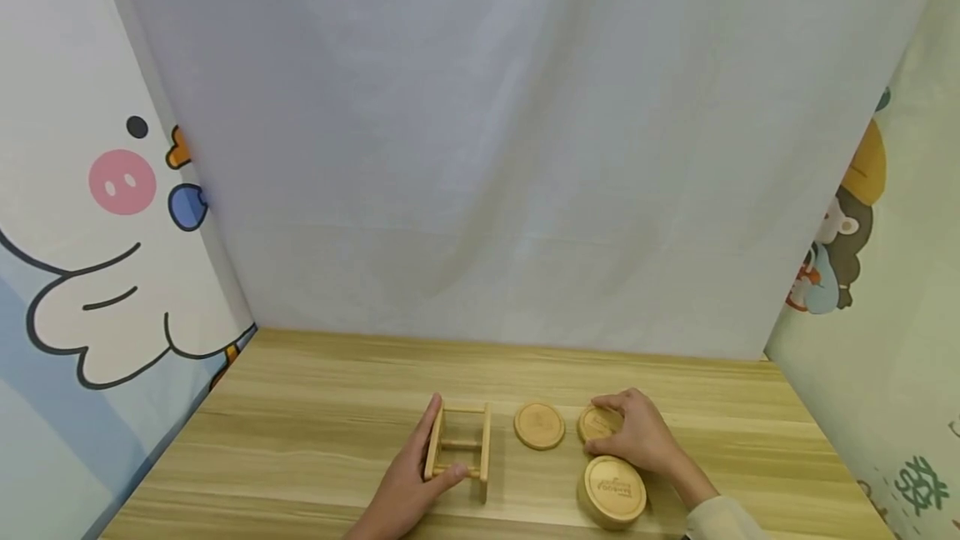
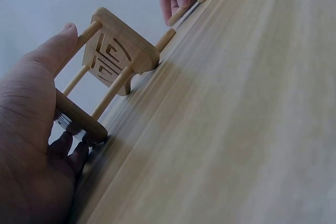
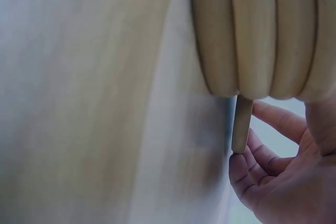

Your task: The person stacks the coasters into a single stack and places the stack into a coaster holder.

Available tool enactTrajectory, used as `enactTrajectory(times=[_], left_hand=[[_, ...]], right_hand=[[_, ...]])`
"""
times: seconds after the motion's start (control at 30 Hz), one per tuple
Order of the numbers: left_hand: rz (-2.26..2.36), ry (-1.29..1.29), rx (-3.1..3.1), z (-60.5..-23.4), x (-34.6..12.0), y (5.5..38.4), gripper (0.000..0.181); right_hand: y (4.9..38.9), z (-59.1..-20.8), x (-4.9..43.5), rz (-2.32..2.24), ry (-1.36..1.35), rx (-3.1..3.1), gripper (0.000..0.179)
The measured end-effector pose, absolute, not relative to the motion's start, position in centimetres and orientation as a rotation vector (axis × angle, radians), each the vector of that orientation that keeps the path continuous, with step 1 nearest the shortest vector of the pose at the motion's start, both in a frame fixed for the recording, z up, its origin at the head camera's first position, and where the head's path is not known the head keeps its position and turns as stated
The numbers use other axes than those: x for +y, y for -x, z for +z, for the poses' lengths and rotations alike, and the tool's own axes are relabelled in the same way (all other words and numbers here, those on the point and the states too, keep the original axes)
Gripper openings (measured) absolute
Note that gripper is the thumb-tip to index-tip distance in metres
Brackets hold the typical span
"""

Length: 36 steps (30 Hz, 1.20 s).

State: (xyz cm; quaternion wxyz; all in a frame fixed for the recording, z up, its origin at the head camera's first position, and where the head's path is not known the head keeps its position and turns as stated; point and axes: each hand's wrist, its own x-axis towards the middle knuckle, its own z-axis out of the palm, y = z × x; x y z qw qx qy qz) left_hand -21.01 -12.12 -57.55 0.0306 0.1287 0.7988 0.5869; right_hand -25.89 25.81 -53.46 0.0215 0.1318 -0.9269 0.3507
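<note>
My left hand (image 1: 405,482) holds a small wooden coaster rack (image 1: 486,448) on the table, with the thumb over a rod and fingers at its near side panel. In the left wrist view the rack's far panel (image 2: 123,51) has cut-out slots. A round wooden coaster (image 1: 596,422) lies between the thumb and fingers of my right hand (image 1: 645,436), which pinches its edge. The right wrist view shows this coaster edge-on, partly hidden behind a stack of coasters (image 3: 254,40). That stack, with lettering on top, stands just in front of the right hand. Another coaster (image 1: 539,426) lies flat between the hands.
The wood-grain table (image 1: 315,407) backs onto a pale grey cloth (image 1: 465,148). On the left stands a panel with a cartoon figure (image 1: 82,190); a pale green printed panel (image 1: 892,357) borders the right side.
</note>
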Motion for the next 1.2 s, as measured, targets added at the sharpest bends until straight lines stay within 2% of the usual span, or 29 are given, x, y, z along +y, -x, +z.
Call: enactTrajectory(times=[1.2], left_hand=[[1.799,-0.388,2.47,-57.2,-12.1,20.8,0.103]], right_hand=[[23.6,-51.2,25.9,1.139,-0.339,-2.7,0.069]])
